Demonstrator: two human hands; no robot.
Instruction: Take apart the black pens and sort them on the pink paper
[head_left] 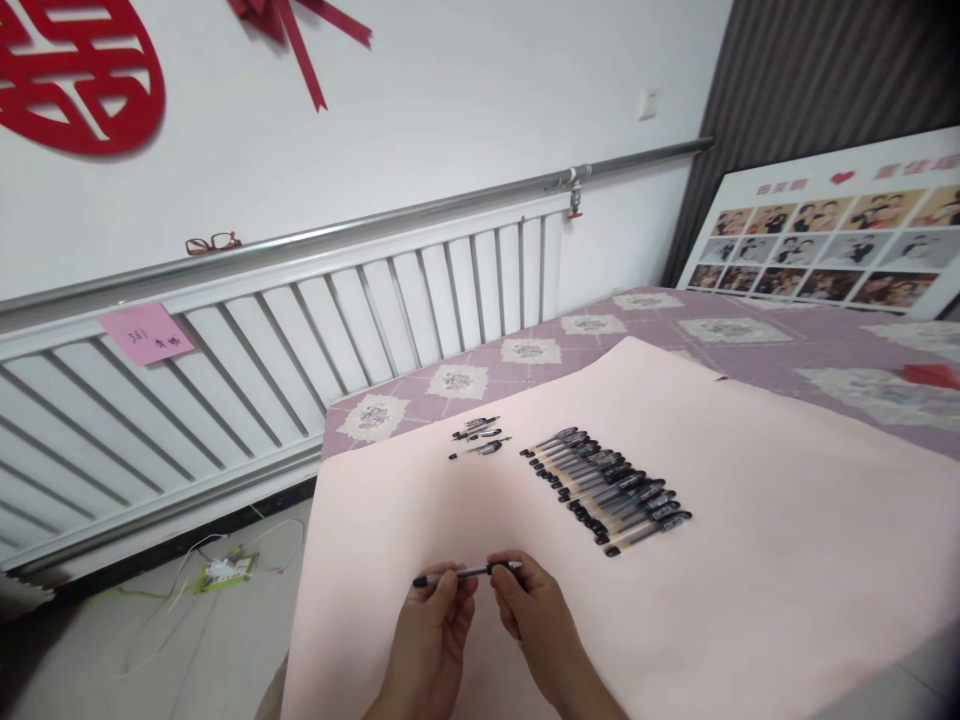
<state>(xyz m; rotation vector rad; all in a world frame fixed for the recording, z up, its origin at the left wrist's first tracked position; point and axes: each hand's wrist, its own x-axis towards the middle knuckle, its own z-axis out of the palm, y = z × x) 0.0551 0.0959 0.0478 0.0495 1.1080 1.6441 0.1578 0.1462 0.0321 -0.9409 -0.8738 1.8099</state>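
Observation:
Between my two hands I hold one pen (471,572) level above the pink sheet, its barrel clear and its ends black. My left hand (431,635) is closed on the barrel towards the left end. At the right end, the fingers of my right hand (536,615) pinch the black cap or grip part; I cannot tell which. Beyond my hands, a long slanting row of capped black pens (607,485) lies side by side. Left of that row is a small group of pens (480,437) that look uncapped, with a few small dark parts among them.
A pink sheet (750,580) covers much of the table, over a purple patterned tablecloth (652,325). A white radiator (300,330) with a pink note (146,333) runs along the wall. Glasses (214,243) rest on the pipe. A photo board (832,225) leans at the back right.

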